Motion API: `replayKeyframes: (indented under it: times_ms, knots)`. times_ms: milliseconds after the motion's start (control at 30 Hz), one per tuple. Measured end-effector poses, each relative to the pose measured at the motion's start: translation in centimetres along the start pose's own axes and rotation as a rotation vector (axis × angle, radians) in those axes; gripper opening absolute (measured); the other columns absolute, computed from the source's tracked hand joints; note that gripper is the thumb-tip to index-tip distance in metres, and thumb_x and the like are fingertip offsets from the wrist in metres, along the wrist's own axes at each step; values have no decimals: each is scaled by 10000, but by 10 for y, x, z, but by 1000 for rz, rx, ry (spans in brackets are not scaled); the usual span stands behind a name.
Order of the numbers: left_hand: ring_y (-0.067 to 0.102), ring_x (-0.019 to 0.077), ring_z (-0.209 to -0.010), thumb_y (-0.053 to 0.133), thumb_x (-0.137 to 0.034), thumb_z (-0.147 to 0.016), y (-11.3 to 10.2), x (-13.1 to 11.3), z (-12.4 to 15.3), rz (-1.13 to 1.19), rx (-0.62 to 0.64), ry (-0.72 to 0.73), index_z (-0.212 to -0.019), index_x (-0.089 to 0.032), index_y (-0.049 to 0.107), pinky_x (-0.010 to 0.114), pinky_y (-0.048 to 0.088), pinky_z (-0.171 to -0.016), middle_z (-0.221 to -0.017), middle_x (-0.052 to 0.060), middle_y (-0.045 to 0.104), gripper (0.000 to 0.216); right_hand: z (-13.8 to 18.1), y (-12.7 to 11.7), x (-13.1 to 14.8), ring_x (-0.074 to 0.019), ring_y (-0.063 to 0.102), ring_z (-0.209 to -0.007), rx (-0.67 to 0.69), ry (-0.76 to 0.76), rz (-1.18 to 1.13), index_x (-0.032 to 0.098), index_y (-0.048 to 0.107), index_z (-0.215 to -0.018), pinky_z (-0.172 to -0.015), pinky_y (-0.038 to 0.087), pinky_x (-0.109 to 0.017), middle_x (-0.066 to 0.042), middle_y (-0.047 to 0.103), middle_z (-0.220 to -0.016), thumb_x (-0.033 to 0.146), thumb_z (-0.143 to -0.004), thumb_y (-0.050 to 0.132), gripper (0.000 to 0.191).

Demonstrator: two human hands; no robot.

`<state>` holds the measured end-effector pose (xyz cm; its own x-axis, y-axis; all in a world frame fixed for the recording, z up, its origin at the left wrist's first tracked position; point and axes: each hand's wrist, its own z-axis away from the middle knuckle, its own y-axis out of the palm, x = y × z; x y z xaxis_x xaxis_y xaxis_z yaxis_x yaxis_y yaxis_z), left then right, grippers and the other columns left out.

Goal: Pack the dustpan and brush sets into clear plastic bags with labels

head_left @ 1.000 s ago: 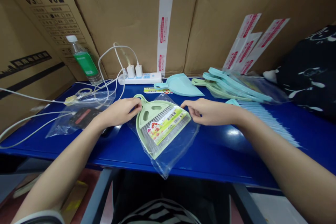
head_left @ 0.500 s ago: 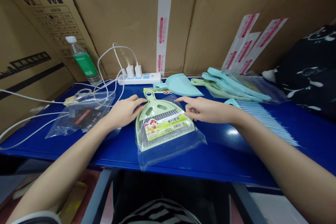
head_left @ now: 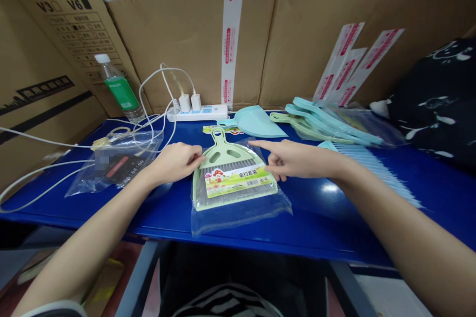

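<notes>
A green dustpan-and-brush set (head_left: 232,176) in a clear plastic bag lies flat on the blue table (head_left: 320,228), handle pointing away from me, its label facing up. My left hand (head_left: 176,161) rests at the bag's upper left corner, fingertips pinching the plastic beside the dustpan. My right hand (head_left: 292,158) lies at the bag's upper right, forefinger stretched out along the top edge, the other fingers curled under.
Behind the set lie a light blue dustpan (head_left: 256,121), a pile of bagged sets (head_left: 327,124) and a loose blue brush (head_left: 375,171). A power strip (head_left: 197,111), cables, a water bottle (head_left: 119,86) and a bagged device (head_left: 115,163) sit left. Cardboard boxes wall the back; a black bag (head_left: 442,99) lies right.
The bagged set has been turned from a slant to lie square with the table edge. Both hands followed its upper corners, and my right forefinger has stretched out.
</notes>
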<state>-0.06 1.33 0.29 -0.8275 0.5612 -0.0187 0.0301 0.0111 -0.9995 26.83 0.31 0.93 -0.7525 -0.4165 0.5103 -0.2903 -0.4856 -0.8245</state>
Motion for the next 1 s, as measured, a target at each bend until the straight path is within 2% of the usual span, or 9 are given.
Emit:
replayKeyframes:
  times_ms: [233, 433, 567, 733, 900, 1000]
  knots:
    - [568, 168, -588, 314, -287, -894, 3, -1, -1, 18, 0, 6, -716, -210, 441, 275, 364, -560, -640, 14, 594, 231, 2, 0, 0, -149, 622, -531, 36, 2, 25, 41, 190, -1496, -497, 448, -242, 18, 657, -563, 249, -860, 460, 722]
    - [548, 162, -560, 352, -237, -858, 5, -2, 1, 79, 13, 13, -777, -213, 438, 276, 371, -558, -620, -9, 575, 121, 4, -1, 0, -133, 623, -522, 73, -13, 54, 79, 401, -1406, -508, 464, -222, 18, 666, -593, 191, -830, 485, 593]
    - [539, 154, -538, 328, -260, -904, 9, -3, -1, 127, -19, -14, -824, -206, 458, 274, 382, -558, -602, -19, 561, 162, 5, -1, -2, -129, 618, -517, 65, -19, 42, 122, 451, -1368, -487, 455, -210, 32, 653, -577, 160, -816, 485, 554]
    - [584, 169, -598, 342, -243, -918, 17, -6, -5, 119, -85, -75, -866, -205, 476, 279, 400, -584, -683, -1, 605, 149, 6, -1, -1, -130, 608, -506, 59, -32, 66, 138, 436, -1378, -471, 445, -211, 34, 649, -574, 118, -795, 448, 583]
    - [610, 191, -647, 344, -234, -928, 21, -8, -8, 122, -89, -127, -897, -202, 487, 287, 406, -604, -668, 0, 603, 151, 5, -3, -1, -149, 611, -533, 51, 29, 86, 46, 258, -1467, -520, 464, -237, 11, 659, -597, 141, -813, 410, 678]
    - [614, 200, -651, 340, -243, -929, 19, -9, -8, 85, -71, -136, -911, -203, 489, 288, 398, -590, -667, 0, 602, 155, 6, -4, -2, -158, 607, -543, 67, -19, 107, 101, 360, -1428, -555, 474, -263, -9, 685, -656, 178, -834, 393, 601]
